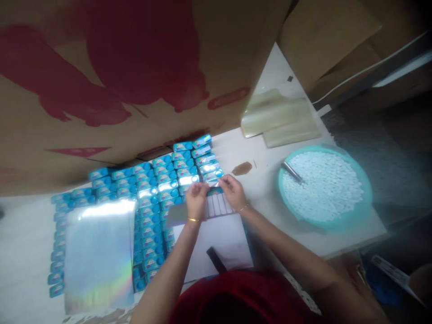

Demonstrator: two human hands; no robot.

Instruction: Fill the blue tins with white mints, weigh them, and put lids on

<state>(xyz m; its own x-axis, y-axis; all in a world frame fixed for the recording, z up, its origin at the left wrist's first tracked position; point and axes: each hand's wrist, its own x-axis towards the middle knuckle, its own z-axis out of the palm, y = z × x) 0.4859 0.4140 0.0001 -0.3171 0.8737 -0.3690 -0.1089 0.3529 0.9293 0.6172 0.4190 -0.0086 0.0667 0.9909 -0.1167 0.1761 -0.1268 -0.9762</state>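
My left hand and my right hand meet over the near edge of rows of small blue packets laid out on the white table. Both hands are closed in a pinch on a small blue packet held between them. Right under the hands lies a white sheet with a row of narrow strips at its top. A dark narrow object lies on that sheet.
A shiny holographic sheet covers part of the packets at the left. A teal basin of small white pieces with a metal scoop stands at the right. Clear plastic bags lie behind it. A large printed cardboard box stands along the back.
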